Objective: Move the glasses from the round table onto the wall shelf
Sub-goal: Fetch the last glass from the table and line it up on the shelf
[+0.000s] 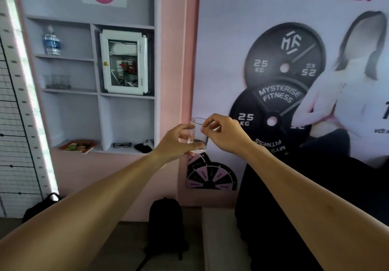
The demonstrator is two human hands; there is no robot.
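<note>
A clear drinking glass point(197, 132) is held upright in the air in front of the pink wall, between both hands. My left hand point(174, 142) cups its base and side. My right hand point(225, 133) pinches its rim with thumb and fingers. The grey wall shelf point(126, 96) is up and to the left of the glass. Several clear glasses point(57, 81) stand in a row on its middle-left compartment. The round table is out of view.
The shelf also holds a water bottle point(51, 42), a white first-aid cabinet point(125, 61), a book point(77, 146), spectacles point(122, 144) and a dark item point(144, 146). A black backpack point(165, 224) stands on the floor below. A black cloth point(294, 197) drapes at right.
</note>
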